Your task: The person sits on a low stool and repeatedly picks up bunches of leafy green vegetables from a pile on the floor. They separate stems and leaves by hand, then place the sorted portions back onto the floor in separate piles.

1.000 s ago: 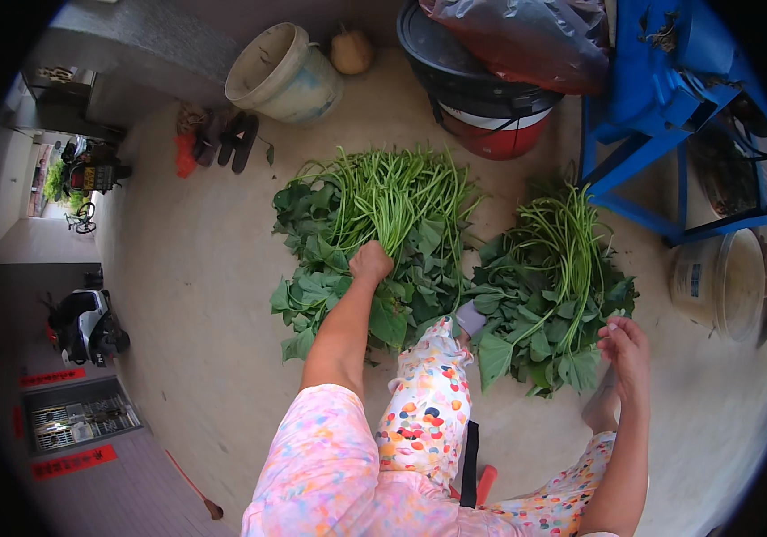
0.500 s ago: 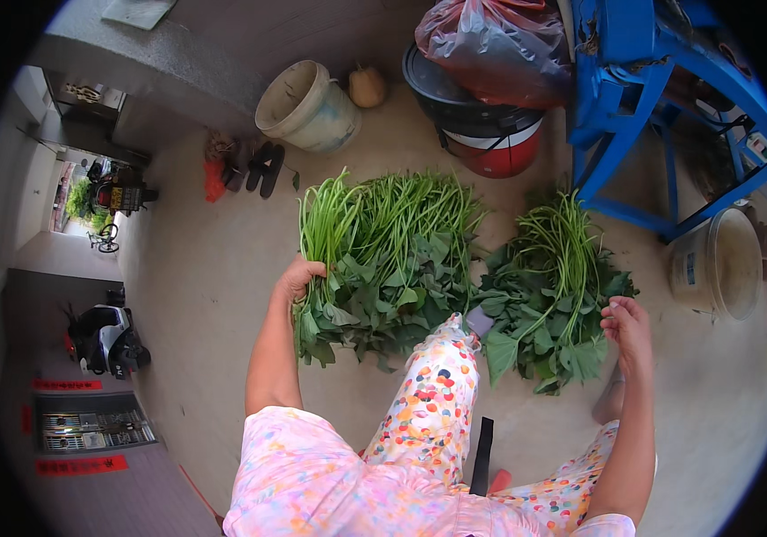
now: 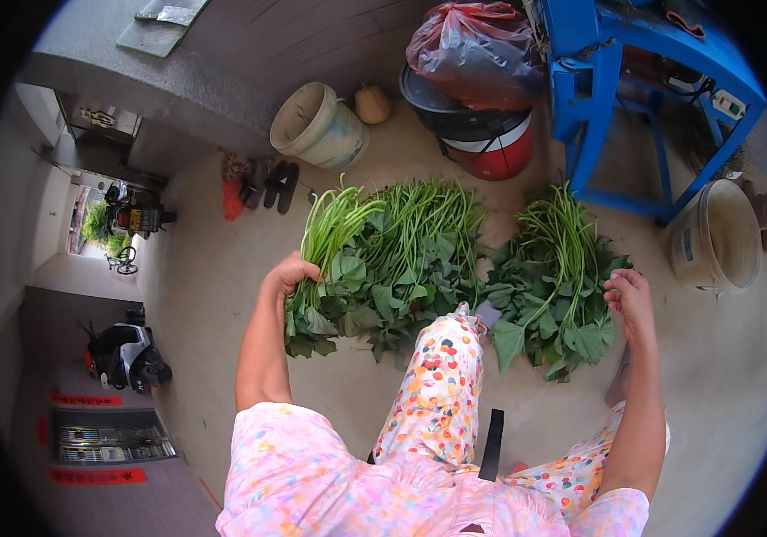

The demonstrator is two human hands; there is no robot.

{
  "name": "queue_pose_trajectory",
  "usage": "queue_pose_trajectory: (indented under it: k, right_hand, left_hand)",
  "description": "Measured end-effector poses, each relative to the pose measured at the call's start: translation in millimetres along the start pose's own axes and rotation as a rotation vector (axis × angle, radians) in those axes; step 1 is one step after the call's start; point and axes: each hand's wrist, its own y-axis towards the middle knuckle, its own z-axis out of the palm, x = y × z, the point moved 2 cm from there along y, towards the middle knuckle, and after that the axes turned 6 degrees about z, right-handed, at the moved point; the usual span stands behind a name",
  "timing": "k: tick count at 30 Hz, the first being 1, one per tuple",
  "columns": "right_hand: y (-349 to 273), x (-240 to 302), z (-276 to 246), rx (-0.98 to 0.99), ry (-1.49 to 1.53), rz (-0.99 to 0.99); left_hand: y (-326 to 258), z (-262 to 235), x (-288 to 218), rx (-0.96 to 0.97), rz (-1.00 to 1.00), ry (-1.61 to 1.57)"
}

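Observation:
Leafy green stems, seemingly sweet potato greens, lie on the floor in two heaps, stems pointing away from me and leaves towards me. At the left end of the larger heap (image 3: pixel 419 259), my left hand (image 3: pixel 292 271) is closed around a bunch of the greens (image 3: pixel 334 233). The bunch's pale stems lean right over the heap and its leaves hang below my fist. My right hand (image 3: pixel 631 300) is by the right edge of the smaller heap (image 3: pixel 553 295), fingers curled and pinched together. Whatever they may hold is too small to make out.
Beyond the heaps stand a dirty white bucket (image 3: pixel 334 134), a squash (image 3: pixel 372 105), dark slippers (image 3: pixel 281 186) and a red-and-black bucket (image 3: pixel 495 154) topped by a filled plastic bag (image 3: pixel 477 54). A blue metal frame (image 3: pixel 580 125) and another pale bucket (image 3: pixel 701 246) are right. A scooter (image 3: pixel 126 356) stands far left.
My left hand has tilted its bunch, and the stems now lean and spread to the right. My right hand stays curled near the smaller heap. The whole view has shifted slightly.

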Motion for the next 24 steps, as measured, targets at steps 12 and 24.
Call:
queue_pose_trajectory:
  k: [12,24]
  right_hand:
    - [-3.0,0.8,-0.2,0.021,-0.048,-0.045]
    - [-36.5,29.3,15.3,0.314,0.014,-0.566]
  left_hand:
    - [-34.8,23.1,-75.6,0.294,0.249,-0.187]
    - [10.5,261.4,-185.1,0.843,0.416,0.06]
